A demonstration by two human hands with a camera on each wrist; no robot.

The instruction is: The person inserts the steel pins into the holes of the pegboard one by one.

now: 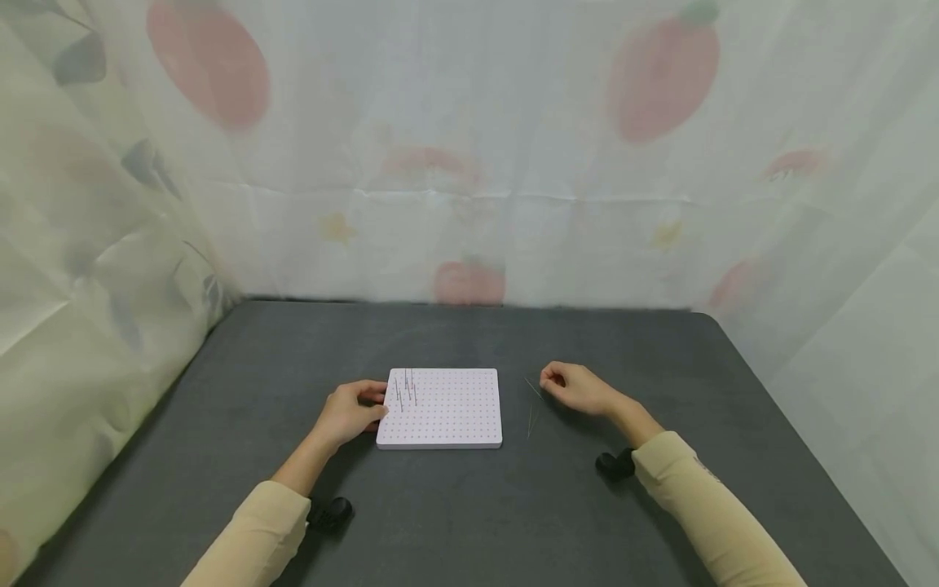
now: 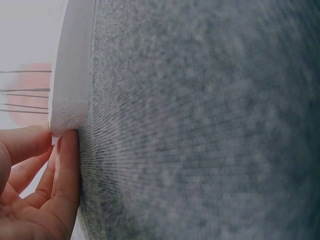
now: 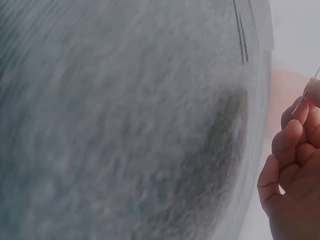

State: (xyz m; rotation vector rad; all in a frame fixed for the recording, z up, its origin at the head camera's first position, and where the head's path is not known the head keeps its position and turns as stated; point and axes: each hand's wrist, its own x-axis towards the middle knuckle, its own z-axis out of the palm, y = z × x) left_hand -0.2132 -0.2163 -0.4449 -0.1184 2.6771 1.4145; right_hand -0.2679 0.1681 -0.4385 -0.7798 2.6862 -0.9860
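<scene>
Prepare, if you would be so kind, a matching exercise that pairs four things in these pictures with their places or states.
1. Left hand
2. Right hand
3. Standing pins
4. Loose pins

A. lying on the dark tabletop
B. pinching a thin pin
C. upright in the white pegboard
D. holding the pegboard's left edge

Pairs: 1-D, 2-B, 3-C, 4-A

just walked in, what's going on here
A person's left hand grips the left edge of a white perforated board, where several thin pins stand upright near the far left corner. The right hand pinches another pin off to the board's right, and loose pins lie on the dark table beside the board.
</scene>
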